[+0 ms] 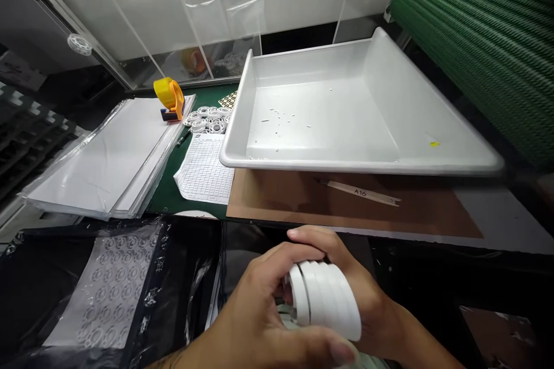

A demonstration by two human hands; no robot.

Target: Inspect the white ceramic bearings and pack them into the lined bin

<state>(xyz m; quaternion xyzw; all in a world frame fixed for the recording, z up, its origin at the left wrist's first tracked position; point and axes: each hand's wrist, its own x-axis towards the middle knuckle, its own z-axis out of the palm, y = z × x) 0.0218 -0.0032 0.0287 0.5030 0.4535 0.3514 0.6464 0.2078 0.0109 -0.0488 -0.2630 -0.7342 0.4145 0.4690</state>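
Note:
A stack of white plastic rings (331, 300) lies on its side between my two hands, low in the middle of the head view. My left hand (277, 305) curls round the near left end of the stack, its thumb along the bottom and its index finger over the top. Behind and to the right, my right hand (355, 271) is wrapped round the far side, and its fingers reach over the top. A thin dark gap shows between the rings near the left end. The underside of the stack is hidden.
A large grey tray (311, 121) with small white scraps stands above brown board (277, 196). Left of it are white rings (208, 120), a printed sheet (205, 170), a tape dispenser (171, 98) and bagged sheets (104, 155). A black crate (182, 265) is lower left, a green conveyor (480, 40) upper right.

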